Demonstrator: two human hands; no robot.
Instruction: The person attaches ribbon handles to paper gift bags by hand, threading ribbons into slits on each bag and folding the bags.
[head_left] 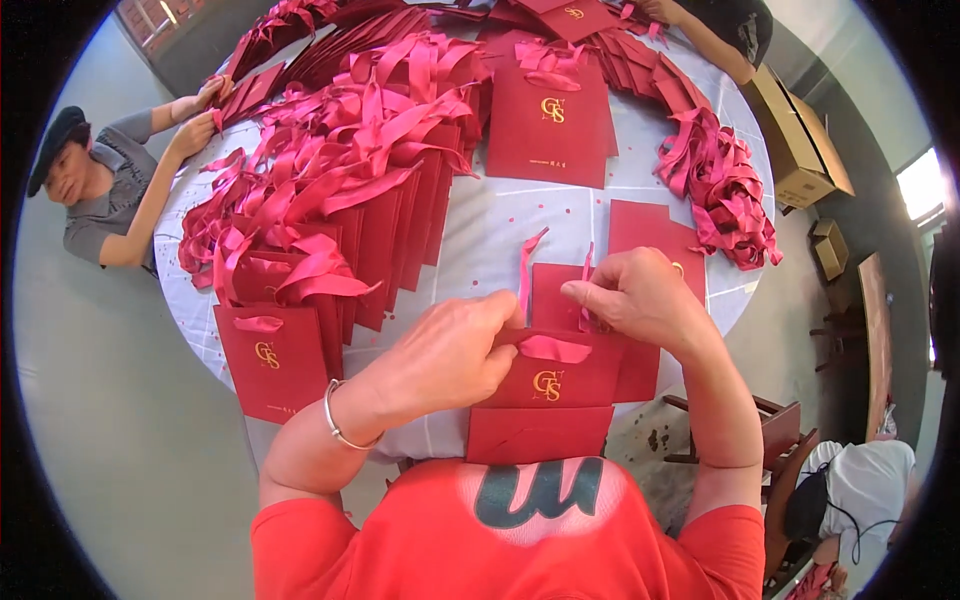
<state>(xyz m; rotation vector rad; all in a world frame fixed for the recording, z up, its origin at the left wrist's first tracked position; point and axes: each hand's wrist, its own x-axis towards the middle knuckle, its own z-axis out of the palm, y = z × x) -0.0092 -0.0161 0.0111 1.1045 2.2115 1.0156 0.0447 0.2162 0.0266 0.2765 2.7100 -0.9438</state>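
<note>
A dark red paper gift bag (572,365) with a gold emblem and a pink ribbon handle (555,349) on its front lies in front of me. My left hand (455,345) is closed at the bag's upper left edge, its fingertips pinching the lower part of a pink ribbon (525,275) that stands up there. At the upper right edge, my right hand (645,300) pinches a second upright ribbon end (587,262) between thumb and fingers. The exact grip is partly hidden by the fingers. Another red bag (540,432) lies beneath, nearest my body.
Ribboned bags (385,230) stand in a dense row at left, one bag (550,125) lies ahead, and loose pink ribbons (718,190) are heaped at right. Flat bags (640,225) lie by my right hand. Co-workers' hands (205,110) work at the table's far edges. Cardboard boxes (795,140) stand beyond.
</note>
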